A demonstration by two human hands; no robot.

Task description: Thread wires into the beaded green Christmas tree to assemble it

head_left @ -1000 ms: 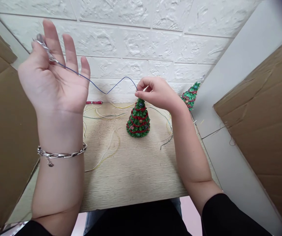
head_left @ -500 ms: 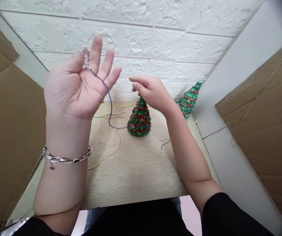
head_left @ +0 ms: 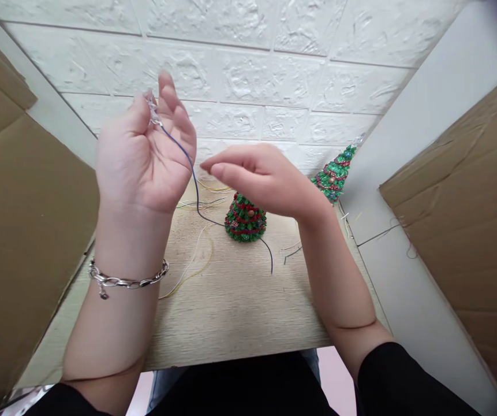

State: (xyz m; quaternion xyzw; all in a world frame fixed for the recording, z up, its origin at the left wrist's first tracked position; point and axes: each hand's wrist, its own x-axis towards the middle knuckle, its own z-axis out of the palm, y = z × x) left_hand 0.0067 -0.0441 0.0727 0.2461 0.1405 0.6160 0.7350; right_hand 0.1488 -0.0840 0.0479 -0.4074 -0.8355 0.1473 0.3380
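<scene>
My left hand [head_left: 144, 159] is raised palm toward me, thumb and finger pinched on a clear plastic ornament [head_left: 152, 110], perhaps a star, its exact shape partly hidden. A dark blue wire [head_left: 196, 190] runs from it down to a small green Christmas tree figurine [head_left: 246, 224] with red garlands, upright on the table. The wire's other end shows at the tree's right side. My right hand [head_left: 261, 176] is over the treetop and hides it. Its fingers stretch left, thumb apart from them, with nothing visible in them.
A second decorated tree [head_left: 333, 176] with a clear topper leans at the back right. Loose yellow and white wires [head_left: 196, 271] lie on the wooden table [head_left: 231, 312]. Cardboard [head_left: 32, 231] stands at both sides, and a white brick-pattern wall [head_left: 243, 75] behind.
My left hand has moved slightly right, its free fingers curling in. My right hand has left its bent pose above the treetop, reaching left and lower. The wire's end now shows right of the tree.
</scene>
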